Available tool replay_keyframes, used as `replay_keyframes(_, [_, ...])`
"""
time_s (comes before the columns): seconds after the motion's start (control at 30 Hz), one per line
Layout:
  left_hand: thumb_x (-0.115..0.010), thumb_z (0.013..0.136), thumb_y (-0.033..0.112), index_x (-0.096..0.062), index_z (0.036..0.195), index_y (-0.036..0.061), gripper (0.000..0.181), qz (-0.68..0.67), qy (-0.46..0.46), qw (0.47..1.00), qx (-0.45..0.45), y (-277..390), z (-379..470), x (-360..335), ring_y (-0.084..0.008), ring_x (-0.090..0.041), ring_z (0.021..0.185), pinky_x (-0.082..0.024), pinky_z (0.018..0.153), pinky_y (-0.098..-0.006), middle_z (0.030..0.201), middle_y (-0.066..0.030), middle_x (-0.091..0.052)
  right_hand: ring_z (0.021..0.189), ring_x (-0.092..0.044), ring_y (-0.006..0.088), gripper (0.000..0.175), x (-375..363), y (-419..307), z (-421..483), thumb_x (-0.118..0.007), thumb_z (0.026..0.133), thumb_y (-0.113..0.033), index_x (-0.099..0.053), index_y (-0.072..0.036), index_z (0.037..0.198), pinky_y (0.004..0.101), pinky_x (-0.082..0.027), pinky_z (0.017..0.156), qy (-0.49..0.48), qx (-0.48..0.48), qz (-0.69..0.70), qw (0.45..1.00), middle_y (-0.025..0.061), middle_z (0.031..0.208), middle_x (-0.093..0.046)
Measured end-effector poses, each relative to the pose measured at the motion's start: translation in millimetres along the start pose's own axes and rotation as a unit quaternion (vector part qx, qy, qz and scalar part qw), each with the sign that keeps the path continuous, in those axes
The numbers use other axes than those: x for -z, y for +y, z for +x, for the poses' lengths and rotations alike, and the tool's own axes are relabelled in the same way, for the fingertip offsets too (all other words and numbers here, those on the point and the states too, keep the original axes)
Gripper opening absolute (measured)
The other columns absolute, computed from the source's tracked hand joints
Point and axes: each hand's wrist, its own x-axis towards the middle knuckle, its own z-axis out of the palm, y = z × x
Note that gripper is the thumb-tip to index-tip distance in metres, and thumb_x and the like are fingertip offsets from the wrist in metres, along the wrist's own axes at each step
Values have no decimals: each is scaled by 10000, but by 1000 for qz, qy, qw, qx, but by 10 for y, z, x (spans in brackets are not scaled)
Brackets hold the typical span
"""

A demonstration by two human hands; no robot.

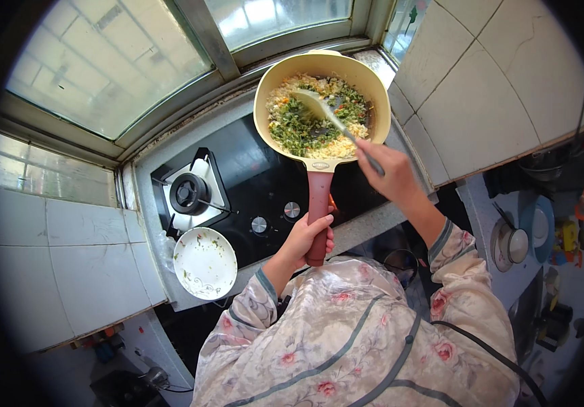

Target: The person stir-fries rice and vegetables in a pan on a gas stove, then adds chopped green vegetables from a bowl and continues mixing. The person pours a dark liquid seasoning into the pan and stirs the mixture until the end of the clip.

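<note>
My left hand [308,238] is wrapped around the reddish-brown handle [319,203] of a cream-coloured deep frying pan [381,109]. The pan sits over the right side of the black gas hob [266,173], and an orange glow shows beside its handle. Rice [340,148] lies around the pan with chopped green vegetables [292,127] and small red and orange bits among it. In my right hand [391,170] is the grey handle of a pale spatula [317,104]. Its blurred blade touches the food near the pan's middle. Whatever burner is below the pan is hidden.
On the left is an uncovered burner [188,194], with two knobs [259,225] nearby. A white plate [205,269] with green scraps rests at the counter's front left, beside a clear plastic bag [166,249]. Windows and a tiled wall [480,76] border the hob. Bowls [516,246] stand on the right counter.
</note>
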Motion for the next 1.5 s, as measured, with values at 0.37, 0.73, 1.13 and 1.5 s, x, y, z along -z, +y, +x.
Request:
replay_keyframes(0.37, [-579, 887, 229, -404, 1283, 67, 463, 4, 11, 1000, 7, -9, 3, 30, -119, -545, 543, -482, 504, -260, 692, -35, -545, 751, -656, 289, 193, 184, 238, -20, -634, 820, -91, -648, -12, 996, 343, -524, 640, 52, -34, -68, 996, 166, 873, -661])
replay_keyframes(0.73, [-583, 884, 227, -401, 1285, 70, 468, 6, 4, 1000, 8, 8, 41, 33, -121, -538, 539, -478, 501, -262, 688, -37, -539, 758, -662, 279, 201, 113, -94, -168, -665, 790, -64, -639, -6, 981, 334, -530, 672, -44, 33, 0, 998, 154, 884, -666])
replay_keyframes(1.13, [-578, 886, 233, -402, 1281, 72, 461, 0, 10, 1000, 4, -14, -38, 138, -116, -542, 542, -477, 498, -258, 693, -35, -540, 492, -634, 169, 375, 583, 215, 1454, -560, 810, -274, -624, 74, 685, 255, -545, 484, -133, -337, -29, 932, 131, 617, -637])
replay_keyframes(1.5, [-602, 875, 230, -423, 1200, 69, 405, -11, -13, 1000, -2, 1, -97, 203, -135, -563, 540, -480, 488, -265, 694, -46, -548, 562, -647, 165, 306, 876, 210, 1351, -565, 818, -315, -646, -21, 841, 265, -556, 547, -110, -452, 83, 881, 95, 681, -648])
